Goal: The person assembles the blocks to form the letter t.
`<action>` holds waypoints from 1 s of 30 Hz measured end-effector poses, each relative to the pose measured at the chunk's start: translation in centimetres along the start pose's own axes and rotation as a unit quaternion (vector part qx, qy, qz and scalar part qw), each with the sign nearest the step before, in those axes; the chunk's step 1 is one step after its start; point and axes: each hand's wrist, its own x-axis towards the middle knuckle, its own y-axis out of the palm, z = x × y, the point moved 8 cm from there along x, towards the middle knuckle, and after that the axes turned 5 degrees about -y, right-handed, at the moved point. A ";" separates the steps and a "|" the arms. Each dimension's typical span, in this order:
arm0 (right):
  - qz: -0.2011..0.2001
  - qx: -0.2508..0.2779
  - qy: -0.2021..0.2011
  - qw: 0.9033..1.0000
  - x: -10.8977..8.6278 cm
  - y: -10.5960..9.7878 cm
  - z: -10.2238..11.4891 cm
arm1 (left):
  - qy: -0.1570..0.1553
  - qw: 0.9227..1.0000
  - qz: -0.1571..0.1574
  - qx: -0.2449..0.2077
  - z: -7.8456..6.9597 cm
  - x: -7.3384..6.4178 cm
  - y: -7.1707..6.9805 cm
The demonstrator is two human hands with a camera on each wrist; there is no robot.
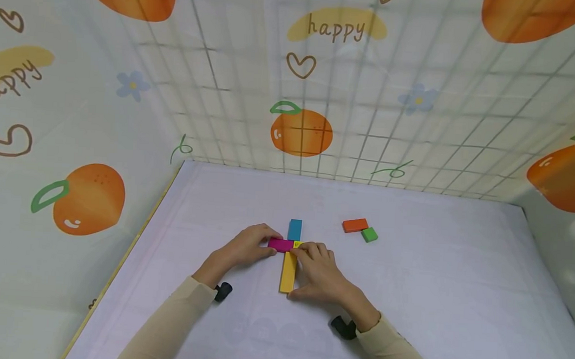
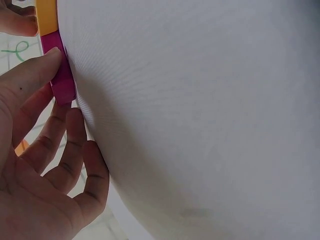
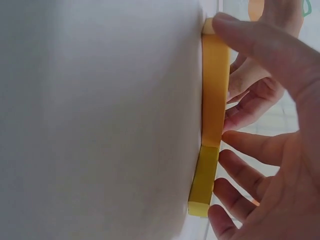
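Note:
On the white table, flat blocks lie together in a cross-like shape. My left hand pinches the magenta block between thumb and fingers; the left wrist view shows the thumb on its side. My right hand spans the long orange-yellow block, its thumb at the near end and its index finger by the far end. The other right fingertips touch a shorter bright-yellow block, partly hidden from the head view. Beyond these, a blue block points away from me.
To the right of the cross, a red-orange block lies with its corner by a small green block. A patterned cloth with oranges and hearts rises behind the table. Black wrist mounts sit beneath both forearms.

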 end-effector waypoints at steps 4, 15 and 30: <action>0.000 0.000 0.002 1.000 0.0 0.0 0.0 | 0.003 1.000 0.000 0.002 -0.1 0.0 0.0; 0.010 -0.003 0.003 1.000 0.0 -0.1 0.1 | 0.006 1.000 0.001 0.003 -0.2 -0.1 -0.2; -0.036 0.037 0.002 0.999 -0.3 -2.0 -0.1 | 0.009 1.000 0.000 0.007 -0.4 0.0 -0.3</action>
